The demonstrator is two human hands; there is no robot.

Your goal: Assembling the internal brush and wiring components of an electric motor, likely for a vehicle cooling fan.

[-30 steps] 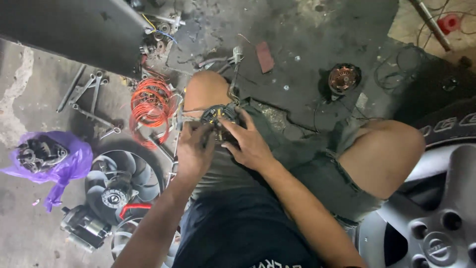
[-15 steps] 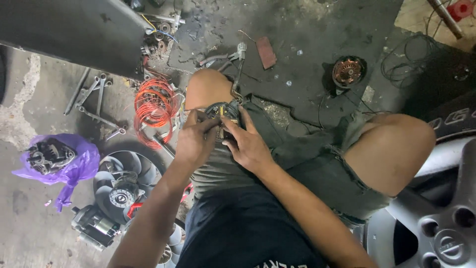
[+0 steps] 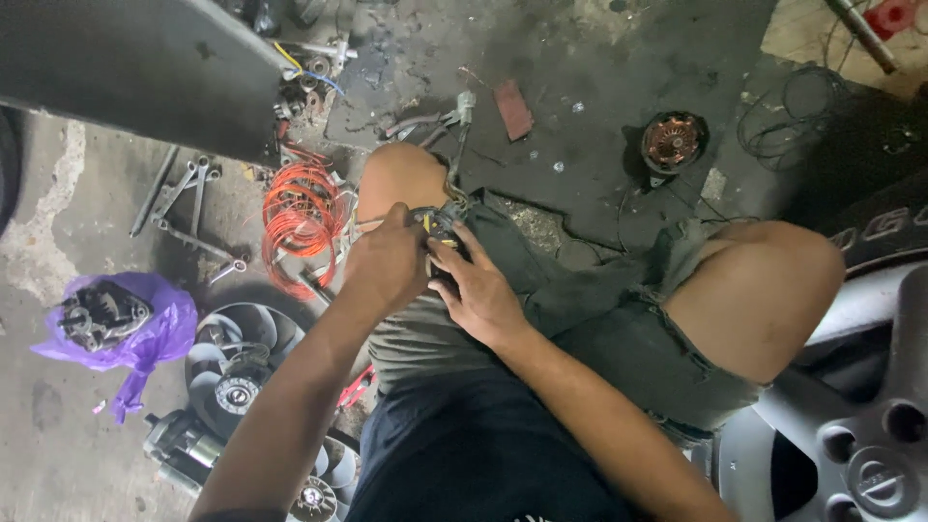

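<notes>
Hands, two: left hand [image 3: 387, 266] and right hand [image 3: 480, 290], both pinching one small wired part [image 3: 440, 227] over one orange wire coil [image 3: 300, 217].

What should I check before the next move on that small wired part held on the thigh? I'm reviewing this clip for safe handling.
1. Both hands on the part: ok. The left hand and right hand meet on the small dark part.
2. Part supported: ok, it rests against the left thigh by the knee.
3. Grip firmness: cannot tell, the fingers hide most of the part.
4. Wires free of snags: cannot tell, they are too small and dark.
5. Floor beside the left knee: not ok, the orange wire coil and wrenches lie close.
6. Lighting: not ok, the work area is dim.
</notes>
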